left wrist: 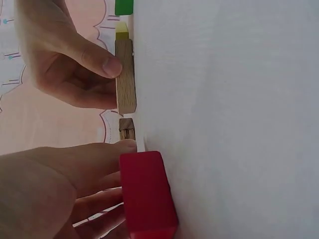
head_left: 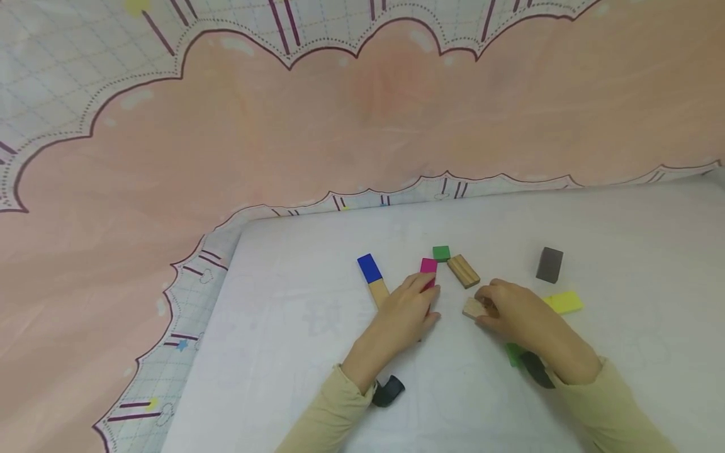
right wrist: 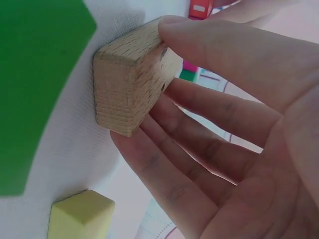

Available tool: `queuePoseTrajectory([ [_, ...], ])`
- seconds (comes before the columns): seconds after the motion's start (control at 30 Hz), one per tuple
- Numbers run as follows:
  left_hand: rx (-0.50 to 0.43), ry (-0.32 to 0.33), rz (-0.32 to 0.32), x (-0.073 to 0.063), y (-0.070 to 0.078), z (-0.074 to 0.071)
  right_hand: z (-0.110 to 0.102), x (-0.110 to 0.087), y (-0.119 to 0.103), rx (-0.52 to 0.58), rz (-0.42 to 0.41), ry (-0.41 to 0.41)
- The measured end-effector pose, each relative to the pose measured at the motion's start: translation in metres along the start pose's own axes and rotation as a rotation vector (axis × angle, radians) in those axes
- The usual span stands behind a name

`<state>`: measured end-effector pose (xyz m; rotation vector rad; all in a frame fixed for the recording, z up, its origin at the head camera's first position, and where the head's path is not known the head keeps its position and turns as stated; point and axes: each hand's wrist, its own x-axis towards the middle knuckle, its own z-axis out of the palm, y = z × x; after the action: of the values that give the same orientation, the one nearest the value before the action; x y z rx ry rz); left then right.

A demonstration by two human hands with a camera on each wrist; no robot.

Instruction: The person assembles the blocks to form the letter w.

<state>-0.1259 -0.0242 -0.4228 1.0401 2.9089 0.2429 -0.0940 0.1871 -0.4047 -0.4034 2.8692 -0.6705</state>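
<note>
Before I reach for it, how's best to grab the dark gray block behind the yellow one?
I'd pinch the dark gray block mid-length across its long sides, from above: it looks oblong, and it sits apart from the yellow block, leaving finger room.

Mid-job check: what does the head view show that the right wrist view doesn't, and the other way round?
Only the head view: the blue block and the dark gray block.
Only the right wrist view: dark spots on the palm-facing side of the pale wooden block, and a red block.
Both: the right grip pinching that wooden block, plus yellow, green and magenta blocks.
</note>
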Motion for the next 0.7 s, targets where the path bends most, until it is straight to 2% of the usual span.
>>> queuePoseTrajectory([
  [0.7, -0.047, 0.001, -0.014, -0.0018, -0.0012, -0.0031, -0.0029, 0.0004, 0.0032, 0.002, -0.014, 0.019],
])
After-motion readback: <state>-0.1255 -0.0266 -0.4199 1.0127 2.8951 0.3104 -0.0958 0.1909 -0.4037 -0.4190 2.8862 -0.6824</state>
